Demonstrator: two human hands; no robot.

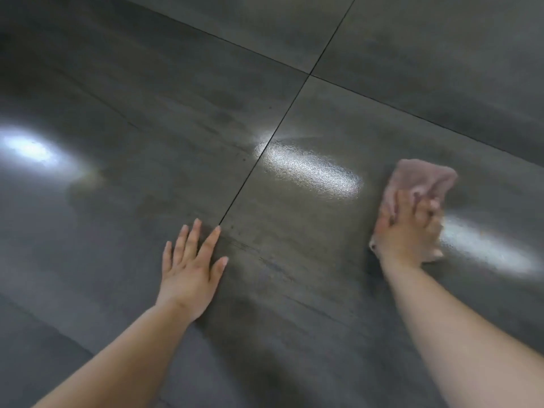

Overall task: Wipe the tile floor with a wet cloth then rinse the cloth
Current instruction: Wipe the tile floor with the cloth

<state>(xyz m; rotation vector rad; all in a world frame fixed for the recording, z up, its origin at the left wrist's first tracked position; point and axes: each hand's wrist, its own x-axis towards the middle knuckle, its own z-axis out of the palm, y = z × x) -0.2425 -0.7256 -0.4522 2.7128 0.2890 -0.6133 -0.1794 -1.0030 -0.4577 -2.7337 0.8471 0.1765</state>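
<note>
A pink cloth (421,175) lies bunched on the dark grey tile floor (176,128) at the right. My right hand (407,231) presses down on the cloth with its fingers curled into the fabric; hand and cloth are blurred. My left hand (191,266) rests flat on the floor at the lower middle, fingers spread, holding nothing. A wet, glossy sheen shows on the tile between the two hands.
Dark grout lines (265,151) cross at the upper middle and split the floor into large tiles. Bright light reflections sit at the far left (26,148), the centre (312,172) and beside the cloth at the right (485,248).
</note>
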